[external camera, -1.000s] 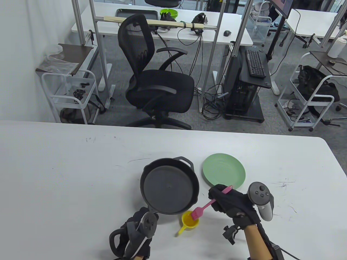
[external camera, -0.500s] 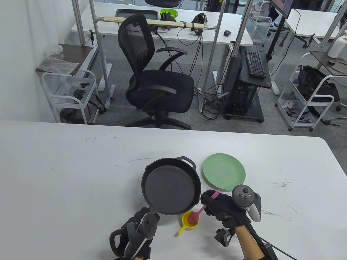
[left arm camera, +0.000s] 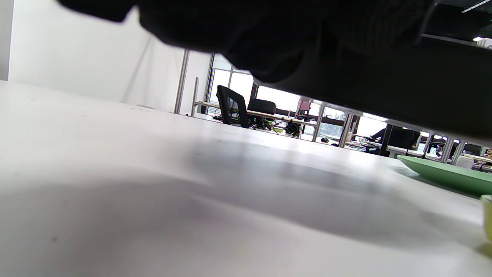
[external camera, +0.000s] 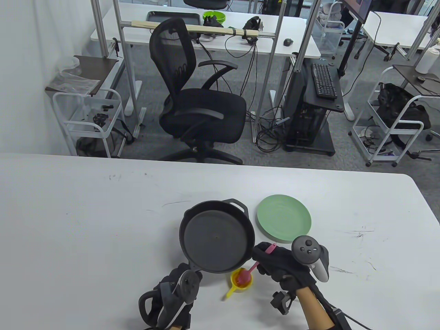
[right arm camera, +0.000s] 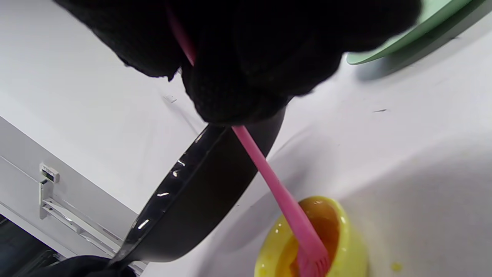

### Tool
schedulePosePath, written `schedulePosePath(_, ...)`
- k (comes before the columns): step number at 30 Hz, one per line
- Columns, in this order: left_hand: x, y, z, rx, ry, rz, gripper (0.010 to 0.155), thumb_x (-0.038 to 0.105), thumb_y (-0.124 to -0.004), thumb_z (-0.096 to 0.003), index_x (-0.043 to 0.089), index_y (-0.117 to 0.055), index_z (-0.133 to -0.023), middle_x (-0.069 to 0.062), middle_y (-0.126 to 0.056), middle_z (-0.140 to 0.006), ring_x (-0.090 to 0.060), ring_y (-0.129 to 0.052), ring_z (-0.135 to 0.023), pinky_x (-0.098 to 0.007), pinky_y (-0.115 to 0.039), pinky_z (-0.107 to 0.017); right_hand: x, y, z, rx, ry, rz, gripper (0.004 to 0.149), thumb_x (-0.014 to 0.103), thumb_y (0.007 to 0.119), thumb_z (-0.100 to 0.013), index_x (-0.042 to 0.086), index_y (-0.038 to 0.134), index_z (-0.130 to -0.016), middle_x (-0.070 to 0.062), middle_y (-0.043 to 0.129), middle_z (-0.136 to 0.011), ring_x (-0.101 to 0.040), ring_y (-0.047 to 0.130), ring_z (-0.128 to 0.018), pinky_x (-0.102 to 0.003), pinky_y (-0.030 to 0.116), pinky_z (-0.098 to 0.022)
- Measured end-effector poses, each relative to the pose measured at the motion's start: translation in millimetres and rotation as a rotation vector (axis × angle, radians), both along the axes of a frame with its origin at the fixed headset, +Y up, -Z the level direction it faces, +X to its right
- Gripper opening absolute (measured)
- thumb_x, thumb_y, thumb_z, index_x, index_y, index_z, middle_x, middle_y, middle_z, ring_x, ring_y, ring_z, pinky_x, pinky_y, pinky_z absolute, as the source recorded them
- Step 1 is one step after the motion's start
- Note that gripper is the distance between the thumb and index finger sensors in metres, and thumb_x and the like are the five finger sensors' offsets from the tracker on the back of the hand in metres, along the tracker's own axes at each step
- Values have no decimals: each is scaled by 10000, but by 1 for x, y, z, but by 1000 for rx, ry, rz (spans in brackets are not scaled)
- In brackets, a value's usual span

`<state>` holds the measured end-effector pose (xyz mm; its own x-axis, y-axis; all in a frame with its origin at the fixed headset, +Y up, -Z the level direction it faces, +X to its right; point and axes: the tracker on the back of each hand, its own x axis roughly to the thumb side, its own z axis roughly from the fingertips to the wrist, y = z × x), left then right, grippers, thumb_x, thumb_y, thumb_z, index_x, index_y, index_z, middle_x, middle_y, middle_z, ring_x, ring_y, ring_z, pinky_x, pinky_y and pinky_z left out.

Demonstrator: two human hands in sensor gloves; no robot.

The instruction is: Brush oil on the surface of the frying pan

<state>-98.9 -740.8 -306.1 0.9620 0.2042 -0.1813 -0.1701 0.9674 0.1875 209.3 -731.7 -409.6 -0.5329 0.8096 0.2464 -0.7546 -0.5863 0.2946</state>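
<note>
Oil sits in a small yellow cup point(external camera: 241, 279) on the table point(external camera: 86, 213), just beside the near rim of the black frying pan point(external camera: 216, 237), and the step in hand looks like loading the brush. The right hand point(external camera: 282, 263) has its fingers point(right arm camera: 230, 92) curled round the upper handle of the pink brush point(right arm camera: 276, 192), which slants down so that its bristle head is inside the cup, in the oil. The pan lies flat near the middle of the table with its cooking surface bare and dull; no oil sheen can be made out on it, so the brushing itself seems not yet begun. The left hand point(external camera: 172, 297) is at the pan's long handle, at the near-left side; its fingers are hidden under the tracker and glove, so whether they grip the handle cannot be told. A green plate point(external camera: 284, 217) rests beside the pan to the right, apart from it.

The next move likely calls for lifting the bristles clear of the cup's rim without tipping the light cup, carrying them over the pan's wall, and sweeping them across the flat bottom while the pan is kept steady.
</note>
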Motion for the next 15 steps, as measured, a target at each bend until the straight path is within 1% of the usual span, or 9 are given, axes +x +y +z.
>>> schedulePosePath(3, 0, 0, 0, 1, 5, 2, 608, 579, -762, -474, 127, -848, -872, 21, -991, -452, -137, -967, -210, -369, -857, -179, 3, 7, 2, 20, 2, -28, 398, 493, 740, -608, 190, 834, -848, -92, 1017, -496, -200, 947, -346, -324, 840, -236)
schedulePosePath(10, -1, 1, 1, 5, 17, 9, 609, 576, -764, -475, 122, -850, -871, 17, -992, -452, -140, -967, -209, -371, -856, -177, 10, 24, 6, 97, -6, -20, 398, 489, 748, -604, 187, 838, -847, -99, 1018, -495, -205, 947, -345, -328, 840, -235)
schedulePosePath(15, -1, 1, 1, 2, 15, 5, 609, 576, -765, -476, 122, -850, -872, 17, -993, -452, -141, -968, -209, -372, -856, -178, 8, 28, 8, 114, 69, -3, 395, 488, 755, -601, 196, 835, -854, -104, 1016, -513, -211, 947, -362, -333, 840, -249)
